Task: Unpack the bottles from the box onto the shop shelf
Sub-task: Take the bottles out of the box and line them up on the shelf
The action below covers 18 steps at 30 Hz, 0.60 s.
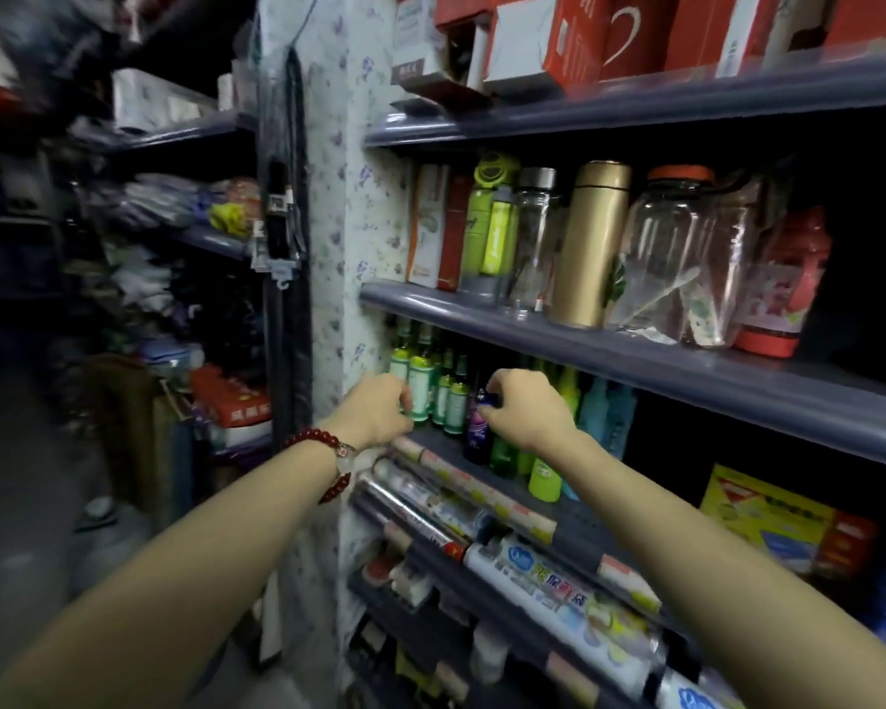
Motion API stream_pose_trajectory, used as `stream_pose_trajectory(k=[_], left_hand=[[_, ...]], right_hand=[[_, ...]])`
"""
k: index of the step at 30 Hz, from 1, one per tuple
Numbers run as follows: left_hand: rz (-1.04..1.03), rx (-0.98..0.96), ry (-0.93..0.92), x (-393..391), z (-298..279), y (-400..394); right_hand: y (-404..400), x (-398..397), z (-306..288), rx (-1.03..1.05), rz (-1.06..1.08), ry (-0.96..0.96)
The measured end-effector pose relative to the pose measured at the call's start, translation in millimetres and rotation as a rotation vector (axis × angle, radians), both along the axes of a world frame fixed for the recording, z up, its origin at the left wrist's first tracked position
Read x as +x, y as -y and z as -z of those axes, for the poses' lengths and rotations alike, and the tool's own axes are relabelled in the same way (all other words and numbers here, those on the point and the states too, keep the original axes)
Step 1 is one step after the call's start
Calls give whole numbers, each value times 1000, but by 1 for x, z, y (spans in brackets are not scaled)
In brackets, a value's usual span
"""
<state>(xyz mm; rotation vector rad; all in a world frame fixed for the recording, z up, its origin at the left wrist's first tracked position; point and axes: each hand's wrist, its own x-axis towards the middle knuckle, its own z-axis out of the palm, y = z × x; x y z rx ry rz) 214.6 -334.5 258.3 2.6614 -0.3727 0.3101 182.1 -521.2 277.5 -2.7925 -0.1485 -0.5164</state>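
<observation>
Both my hands reach into the third shelf (574,524) from the top. My left hand (379,409), with a red bead bracelet on the wrist, curls its fingers round a green bottle with a white label (421,386) at the shelf's left end. My right hand (525,406) grips the blue cap of a dark purple bottle (478,434) that stands upright near the shelf's front edge. More green bottles (453,396) stand between and behind the two hands. Lime and teal bottles (592,417) stand to the right. The box is not in view.
The shelf above (635,350) holds a gold flask (592,243), clear jars and a red bottle. Red cartons (635,33) fill the top shelf. Rolls of wrap (553,580) lie on lower shelves. A cluttered aisle with more shelving runs on the left.
</observation>
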Motion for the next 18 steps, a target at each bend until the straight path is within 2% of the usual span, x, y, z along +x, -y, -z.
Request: stream_pose_trajectory(k=[9, 14, 18], left_hand=[[-174, 95, -228, -37, 94, -140], [-290, 135, -288, -54, 145, -188], [-408, 78, -402, -74, 199, -212]], right_hand=[[-126, 14, 100, 0, -228, -242], [-174, 18, 162, -3, -334, -382], [-206, 22, 217, -2, -419, -473]])
